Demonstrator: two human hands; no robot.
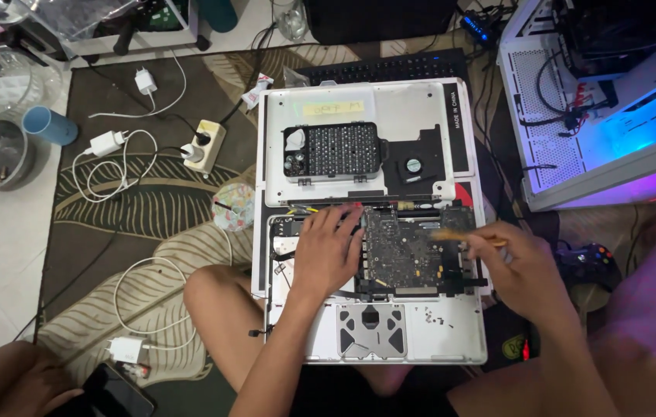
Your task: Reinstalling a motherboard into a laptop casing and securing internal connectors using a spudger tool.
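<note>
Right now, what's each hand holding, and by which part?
Right hand pinches a small brush by its handle end. Left hand holds nothing, resting flat beside the circuit board.

The bit case lies on the lid behind the logic board.

A leaf-patterned rug carries the opened laptop and chargers.

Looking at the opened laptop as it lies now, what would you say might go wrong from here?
1. The brush in the right hand appears blurred, so it may be moving fast and could snag small parts on the circuit board.
2. The left hand lies flat beside the board and might press on cables.
3. Tiny loose screws on the palm rest could scatter.
</note>
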